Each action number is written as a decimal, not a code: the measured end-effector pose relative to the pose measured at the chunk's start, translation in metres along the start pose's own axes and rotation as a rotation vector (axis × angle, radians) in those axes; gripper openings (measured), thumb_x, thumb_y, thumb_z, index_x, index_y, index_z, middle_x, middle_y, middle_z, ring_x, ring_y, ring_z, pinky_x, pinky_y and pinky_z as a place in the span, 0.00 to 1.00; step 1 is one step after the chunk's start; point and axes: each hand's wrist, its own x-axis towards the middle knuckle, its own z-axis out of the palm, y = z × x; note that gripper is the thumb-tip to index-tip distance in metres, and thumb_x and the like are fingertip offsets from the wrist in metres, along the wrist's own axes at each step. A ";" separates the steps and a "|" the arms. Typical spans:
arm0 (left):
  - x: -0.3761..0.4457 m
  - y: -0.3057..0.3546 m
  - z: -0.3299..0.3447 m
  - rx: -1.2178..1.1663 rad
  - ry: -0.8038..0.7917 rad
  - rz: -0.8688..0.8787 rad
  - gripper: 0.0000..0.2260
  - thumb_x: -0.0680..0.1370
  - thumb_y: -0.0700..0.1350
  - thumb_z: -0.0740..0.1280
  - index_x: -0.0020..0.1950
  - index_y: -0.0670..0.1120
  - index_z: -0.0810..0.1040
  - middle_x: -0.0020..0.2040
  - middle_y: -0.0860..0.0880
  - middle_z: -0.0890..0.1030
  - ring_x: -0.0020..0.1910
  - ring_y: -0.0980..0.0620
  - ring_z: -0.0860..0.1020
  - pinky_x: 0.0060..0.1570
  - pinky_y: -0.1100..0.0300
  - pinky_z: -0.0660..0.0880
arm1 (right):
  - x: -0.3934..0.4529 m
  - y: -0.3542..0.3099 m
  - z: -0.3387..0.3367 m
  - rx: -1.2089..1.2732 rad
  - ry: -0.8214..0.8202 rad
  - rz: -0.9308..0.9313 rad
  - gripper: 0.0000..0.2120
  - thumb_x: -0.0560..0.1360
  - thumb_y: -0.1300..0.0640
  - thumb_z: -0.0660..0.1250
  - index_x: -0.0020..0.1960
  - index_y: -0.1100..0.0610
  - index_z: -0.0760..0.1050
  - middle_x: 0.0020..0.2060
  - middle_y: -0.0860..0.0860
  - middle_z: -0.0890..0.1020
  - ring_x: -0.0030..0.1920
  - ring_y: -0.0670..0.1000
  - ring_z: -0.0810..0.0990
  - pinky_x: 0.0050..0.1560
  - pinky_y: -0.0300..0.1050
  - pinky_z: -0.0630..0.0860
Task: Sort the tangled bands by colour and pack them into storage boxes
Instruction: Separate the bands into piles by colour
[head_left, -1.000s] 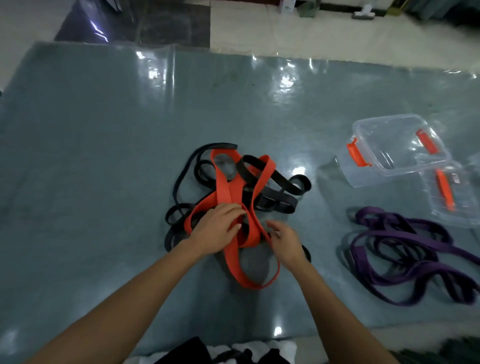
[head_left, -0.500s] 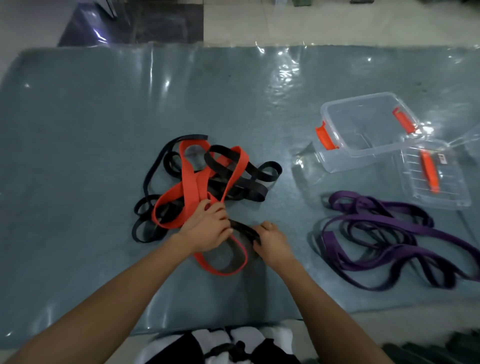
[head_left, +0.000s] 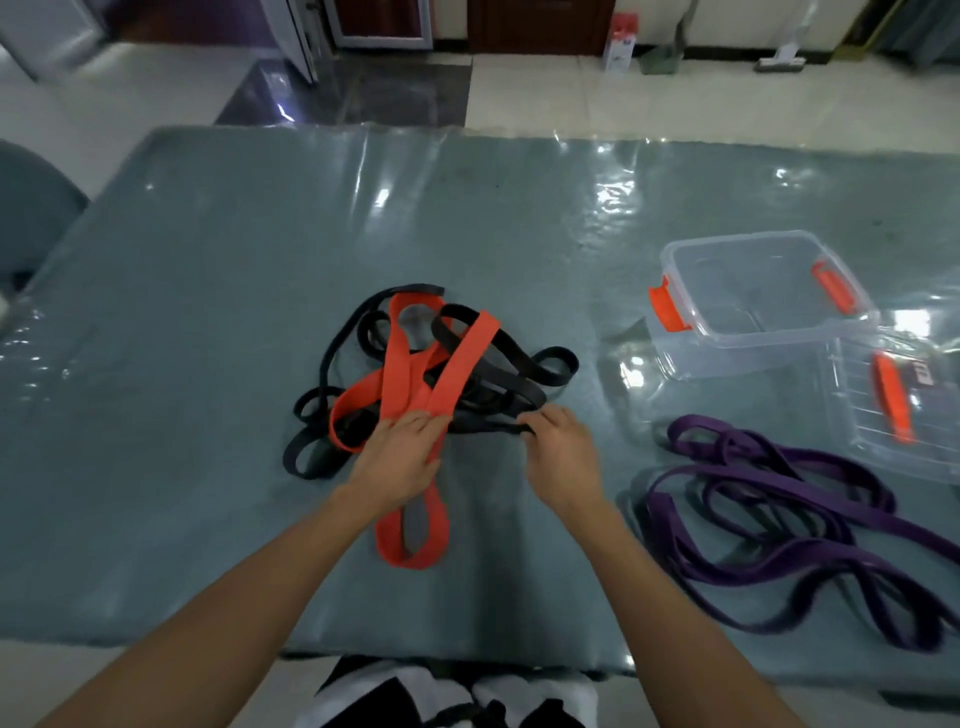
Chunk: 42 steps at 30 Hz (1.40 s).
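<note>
step: we untangle orange from black mid-table | left hand (head_left: 402, 462) grips the flat orange elastic band (head_left: 400, 374) | right hand (head_left: 558, 449) pinches a black elastic band (head_left: 493, 427) | purple bands (head_left: 779, 499) sorted near right edge | next: we likely pull apart, clear plastic box (head_left: 753, 296) waits

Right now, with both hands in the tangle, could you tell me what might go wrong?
The left hand grips the orange band while the right hand pinches a black band; they interweave, so pulling apart may tighten the knot. A dragged loop might also slide toward the purple bands and mix the colours again.
</note>
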 end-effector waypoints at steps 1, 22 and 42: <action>0.004 0.004 -0.010 -0.107 0.046 -0.060 0.28 0.76 0.49 0.70 0.75 0.49 0.69 0.64 0.50 0.79 0.69 0.48 0.72 0.63 0.50 0.68 | 0.009 -0.006 -0.014 0.022 0.060 -0.023 0.10 0.75 0.63 0.68 0.55 0.55 0.81 0.49 0.51 0.80 0.51 0.56 0.77 0.49 0.53 0.76; 0.057 0.042 -0.062 -0.616 0.107 0.021 0.07 0.80 0.49 0.69 0.45 0.59 0.74 0.39 0.56 0.80 0.38 0.62 0.79 0.39 0.61 0.73 | 0.071 -0.034 -0.217 0.396 0.705 -0.113 0.11 0.76 0.69 0.66 0.54 0.58 0.80 0.50 0.50 0.78 0.51 0.52 0.78 0.51 0.42 0.75; 0.089 0.014 -0.220 -0.330 0.143 0.103 0.09 0.82 0.39 0.59 0.45 0.50 0.71 0.36 0.52 0.77 0.36 0.50 0.76 0.39 0.54 0.72 | 0.067 -0.015 -0.139 0.440 0.058 0.117 0.27 0.76 0.54 0.72 0.73 0.53 0.69 0.60 0.48 0.80 0.59 0.47 0.79 0.61 0.42 0.74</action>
